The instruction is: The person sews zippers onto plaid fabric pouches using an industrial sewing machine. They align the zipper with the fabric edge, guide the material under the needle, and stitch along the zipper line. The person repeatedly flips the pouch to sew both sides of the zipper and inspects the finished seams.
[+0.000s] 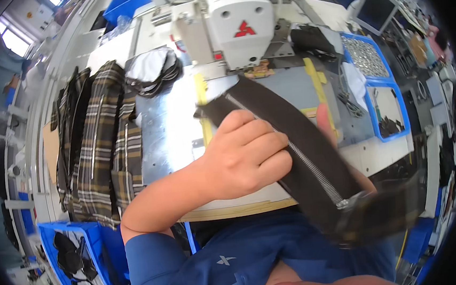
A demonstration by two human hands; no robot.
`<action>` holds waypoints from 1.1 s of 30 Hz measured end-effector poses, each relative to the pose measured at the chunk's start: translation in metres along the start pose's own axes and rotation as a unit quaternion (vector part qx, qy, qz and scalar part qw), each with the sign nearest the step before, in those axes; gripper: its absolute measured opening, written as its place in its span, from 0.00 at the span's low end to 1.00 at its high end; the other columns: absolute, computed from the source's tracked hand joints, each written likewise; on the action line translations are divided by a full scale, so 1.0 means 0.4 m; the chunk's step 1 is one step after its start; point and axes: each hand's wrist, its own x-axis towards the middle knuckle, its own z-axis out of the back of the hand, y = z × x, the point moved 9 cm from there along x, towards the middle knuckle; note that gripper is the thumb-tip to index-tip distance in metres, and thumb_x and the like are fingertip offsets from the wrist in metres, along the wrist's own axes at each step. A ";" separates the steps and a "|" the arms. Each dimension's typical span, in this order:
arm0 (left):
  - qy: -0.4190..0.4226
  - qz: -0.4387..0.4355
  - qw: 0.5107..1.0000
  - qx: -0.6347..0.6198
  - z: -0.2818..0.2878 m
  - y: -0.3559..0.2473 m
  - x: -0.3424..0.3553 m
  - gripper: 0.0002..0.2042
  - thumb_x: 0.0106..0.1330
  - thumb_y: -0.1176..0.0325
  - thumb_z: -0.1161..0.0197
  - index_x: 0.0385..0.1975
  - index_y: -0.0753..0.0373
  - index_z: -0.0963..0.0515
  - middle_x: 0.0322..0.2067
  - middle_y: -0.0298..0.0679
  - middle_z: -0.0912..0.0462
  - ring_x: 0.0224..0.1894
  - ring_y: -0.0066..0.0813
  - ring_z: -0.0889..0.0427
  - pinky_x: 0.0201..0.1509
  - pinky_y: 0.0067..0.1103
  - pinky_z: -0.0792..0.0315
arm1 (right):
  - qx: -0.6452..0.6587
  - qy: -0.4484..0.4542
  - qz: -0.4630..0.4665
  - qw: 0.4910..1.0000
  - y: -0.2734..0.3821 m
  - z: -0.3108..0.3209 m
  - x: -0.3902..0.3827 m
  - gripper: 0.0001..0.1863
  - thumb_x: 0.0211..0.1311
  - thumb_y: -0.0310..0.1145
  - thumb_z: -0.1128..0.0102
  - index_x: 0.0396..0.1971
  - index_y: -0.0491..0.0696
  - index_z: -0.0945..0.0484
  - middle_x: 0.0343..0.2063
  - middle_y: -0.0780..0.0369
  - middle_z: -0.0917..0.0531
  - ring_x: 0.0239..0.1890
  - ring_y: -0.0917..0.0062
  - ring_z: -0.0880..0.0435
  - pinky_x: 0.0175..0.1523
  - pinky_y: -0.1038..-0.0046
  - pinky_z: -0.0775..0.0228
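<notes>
A long dark brown fabric piece [276, 104] with a metal zipper [319, 177] along it slants from the machine bed down toward my body at the right. My left hand [247, 154] is closed on it beside the zipper, knuckles up. Behind the same piece is my right hand [324, 123]; its thumb shows past the far edge and its fingers are hidden under the cloth. The lower end of the fabric hangs near my right forearm, is blurred, and shows a faint plaid.
A white sewing machine [243, 26] stands ahead over a metal plate [165, 131] with yellow strips. Plaid zippered pieces [97, 147] and dark-and-white pieces [153, 70] lie left. Blue trays [398, 89] hold small metal parts and tools at right. A blue bin [94, 249] stands lower left.
</notes>
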 end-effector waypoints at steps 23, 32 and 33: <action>-0.037 0.530 0.692 -0.488 -0.225 0.290 -0.193 0.16 0.67 0.76 0.23 0.53 0.69 0.15 0.45 0.38 0.08 0.46 0.23 0.13 0.54 0.25 0.18 | -0.528 -0.130 0.129 0.829 0.243 -0.064 0.152 0.23 0.64 0.28 0.24 0.58 0.40 0.17 0.50 0.60 0.10 0.52 0.79 0.14 0.58 0.70 0.22; 0.037 0.505 0.721 -0.473 -0.261 0.229 -0.182 0.14 0.64 0.76 0.20 0.48 0.68 0.13 0.40 0.36 0.08 0.41 0.20 0.14 0.49 0.24 0.18 | -0.307 -0.093 0.049 0.946 0.248 -0.027 0.116 0.26 0.60 0.38 0.18 0.54 0.40 0.16 0.44 0.62 0.10 0.47 0.76 0.13 0.55 0.71 0.22; 0.063 0.496 0.732 -0.464 -0.259 0.223 -0.180 0.13 0.64 0.76 0.20 0.47 0.68 0.13 0.39 0.36 0.08 0.41 0.20 0.14 0.48 0.23 0.19 | -0.344 -0.087 0.034 0.934 0.245 -0.028 0.119 0.26 0.59 0.37 0.18 0.53 0.41 0.15 0.44 0.62 0.10 0.47 0.76 0.14 0.54 0.71 0.22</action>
